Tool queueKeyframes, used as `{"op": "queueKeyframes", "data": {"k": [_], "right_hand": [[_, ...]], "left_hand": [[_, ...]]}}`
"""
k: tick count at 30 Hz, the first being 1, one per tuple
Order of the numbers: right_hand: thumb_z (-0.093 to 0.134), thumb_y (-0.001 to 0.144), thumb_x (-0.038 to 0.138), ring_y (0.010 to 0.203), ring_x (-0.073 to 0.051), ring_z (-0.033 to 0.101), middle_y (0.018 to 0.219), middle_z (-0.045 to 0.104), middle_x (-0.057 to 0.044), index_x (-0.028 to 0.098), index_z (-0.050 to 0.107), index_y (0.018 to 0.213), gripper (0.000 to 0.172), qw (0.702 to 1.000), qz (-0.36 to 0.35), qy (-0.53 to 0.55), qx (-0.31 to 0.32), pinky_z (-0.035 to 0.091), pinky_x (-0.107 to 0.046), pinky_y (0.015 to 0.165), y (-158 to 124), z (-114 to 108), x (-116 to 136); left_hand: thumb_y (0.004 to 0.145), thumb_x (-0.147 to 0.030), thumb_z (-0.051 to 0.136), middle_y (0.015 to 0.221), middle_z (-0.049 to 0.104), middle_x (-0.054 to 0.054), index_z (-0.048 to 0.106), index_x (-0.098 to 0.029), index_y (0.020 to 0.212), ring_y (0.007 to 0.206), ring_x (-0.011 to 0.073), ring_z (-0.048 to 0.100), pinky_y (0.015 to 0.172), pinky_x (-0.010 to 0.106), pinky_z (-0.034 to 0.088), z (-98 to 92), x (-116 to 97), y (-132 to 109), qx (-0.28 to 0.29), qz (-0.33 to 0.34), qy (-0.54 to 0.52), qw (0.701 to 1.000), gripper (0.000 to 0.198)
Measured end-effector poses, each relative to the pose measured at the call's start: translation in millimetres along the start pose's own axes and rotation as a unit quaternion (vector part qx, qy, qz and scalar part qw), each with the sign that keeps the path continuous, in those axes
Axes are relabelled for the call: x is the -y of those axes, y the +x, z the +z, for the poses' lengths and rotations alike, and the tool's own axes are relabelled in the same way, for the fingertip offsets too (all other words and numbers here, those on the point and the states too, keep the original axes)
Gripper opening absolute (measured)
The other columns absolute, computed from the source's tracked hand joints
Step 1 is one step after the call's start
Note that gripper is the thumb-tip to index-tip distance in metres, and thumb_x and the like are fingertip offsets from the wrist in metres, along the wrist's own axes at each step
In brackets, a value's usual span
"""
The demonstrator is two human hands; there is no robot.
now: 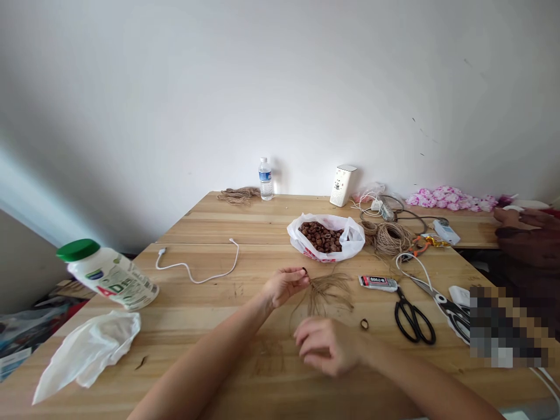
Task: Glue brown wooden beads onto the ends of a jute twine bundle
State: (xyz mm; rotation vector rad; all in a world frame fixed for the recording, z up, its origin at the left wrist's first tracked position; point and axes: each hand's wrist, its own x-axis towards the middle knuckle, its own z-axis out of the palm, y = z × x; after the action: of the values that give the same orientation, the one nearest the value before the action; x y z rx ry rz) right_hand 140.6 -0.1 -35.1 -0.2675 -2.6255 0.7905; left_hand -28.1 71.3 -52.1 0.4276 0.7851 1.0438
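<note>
My left hand (284, 288) is closed in a pinch on a small dark ring (305, 271), held just above the wooden table. Thin brown twine strands (330, 290) fan out beside the ring, to the right of my fingertips. Below them hovers my right hand (321, 345), its fingers loosely bent and apart, with nothing visible in them. One loose strand curves down close to its fingertips; whether they touch is unclear. Another small brown ring (364, 324) lies on the table to the right. Behind my hands a white plastic bag (355, 240) holds many brown ring-like pieces (321, 238).
Right: a glue tube (378, 283), black-handled scissors (413, 321), a second pair (443, 300), twine rolls (391, 238). Left: a green-capped bottle (114, 277), a plastic bag (94, 344), a white cable (196, 280). Behind: a water bottle (265, 179), a white box (342, 186). Far right: another person's hands (522, 219).
</note>
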Motion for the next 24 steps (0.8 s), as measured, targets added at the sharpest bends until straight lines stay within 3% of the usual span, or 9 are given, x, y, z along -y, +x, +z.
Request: {"op": "queueKeyframes", "data": {"k": [3,6,9,12,15,19,22,24], "right_hand": [[0.055,0.079,0.024,0.099,-0.02,0.051,0.101,0.06,-0.01,0.016,0.063,0.094,0.019,0.993,0.061,-0.096,-0.022,0.04,-0.036,0.089,-6.6,-18.0,-8.2],[0.06,0.076,0.035,0.106,-0.024,0.046,0.11,0.058,-0.01,0.017,0.062,0.101,0.031,0.983,0.071,-0.164,0.029,0.035,-0.042,0.094,-12.8,-18.2,-14.9],[0.06,0.077,0.04,0.1,-0.025,0.048,0.1,0.06,-0.01,0.017,0.063,0.096,0.03,0.975,0.09,-0.197,0.047,0.034,-0.046,0.094,-17.3,-13.1,-16.6],[0.061,0.077,0.037,0.099,-0.024,0.049,0.092,0.061,-0.009,0.017,0.064,0.093,0.026,0.978,0.098,-0.185,0.024,0.033,-0.046,0.096,-21.9,-18.9,-12.4],[0.059,0.08,0.032,0.107,-0.024,0.048,0.099,0.062,-0.009,0.017,0.063,0.097,0.023,0.985,0.088,-0.146,-0.016,0.035,-0.042,0.097,-35.4,-39.9,-5.0],[0.054,0.085,0.026,0.095,-0.02,0.056,0.098,0.062,-0.009,0.019,0.063,0.098,0.017,0.96,0.185,-0.152,-0.142,0.045,-0.036,0.086,-74.3,-73.5,-2.5],[0.052,0.086,0.024,0.083,-0.018,0.059,0.087,0.064,-0.007,0.019,0.065,0.088,0.014,0.951,0.228,-0.17,-0.125,0.048,-0.033,0.077,-94.9,-84.3,-4.6],[0.05,0.087,0.02,0.08,-0.017,0.059,0.085,0.064,-0.007,0.018,0.065,0.085,0.015,0.958,0.214,-0.156,-0.109,0.048,-0.03,0.074,-89.7,-82.7,-4.4]], "left_hand": [[0.064,-0.003,0.07,0.068,0.067,0.007,0.063,-0.008,0.073,0.061,0.0157,0.065,0.075,0.036,0.053,-0.9,-1.3,-19.9,0.03,-0.013,0.019,0.999,0.012],[0.062,-0.004,0.072,0.066,0.067,0.006,0.064,-0.007,0.071,0.06,0.0156,0.064,0.069,0.033,0.052,-2.9,1.8,-33.6,0.022,-0.027,0.035,0.999,0.012],[0.061,-0.005,0.073,0.064,0.066,0.006,0.065,-0.008,0.068,0.06,0.0152,0.063,0.068,0.032,0.052,-5.9,4.2,-40.4,0.007,-0.034,0.036,0.999,0.011],[0.061,-0.006,0.074,0.066,0.066,0.007,0.066,-0.008,0.069,0.061,0.0149,0.063,0.07,0.034,0.052,-10.3,4.1,-47.5,0.012,-0.04,0.042,0.998,0.011],[0.061,-0.007,0.075,0.068,0.067,0.007,0.067,-0.009,0.071,0.061,0.0139,0.063,0.075,0.037,0.052,-19.0,2.6,-60.4,0.014,-0.043,0.041,0.998,0.013],[0.06,-0.009,0.076,0.073,0.067,0.006,0.068,-0.009,0.075,0.059,0.0113,0.061,0.086,0.041,0.049,-40.4,-3.3,-80.9,0.033,-0.023,0.036,0.999,0.016],[0.06,-0.013,0.077,0.068,0.067,0.005,0.07,-0.01,0.078,0.062,0.0116,0.061,0.087,0.038,0.049,-56.9,-10.3,-88.5,0.035,0.01,0.033,0.999,0.019],[0.06,-0.014,0.077,0.065,0.066,0.003,0.07,-0.01,0.077,0.061,0.0108,0.06,0.085,0.036,0.05,-64.0,-13.1,-88.6,0.022,0.024,0.026,0.999,0.019]]}}
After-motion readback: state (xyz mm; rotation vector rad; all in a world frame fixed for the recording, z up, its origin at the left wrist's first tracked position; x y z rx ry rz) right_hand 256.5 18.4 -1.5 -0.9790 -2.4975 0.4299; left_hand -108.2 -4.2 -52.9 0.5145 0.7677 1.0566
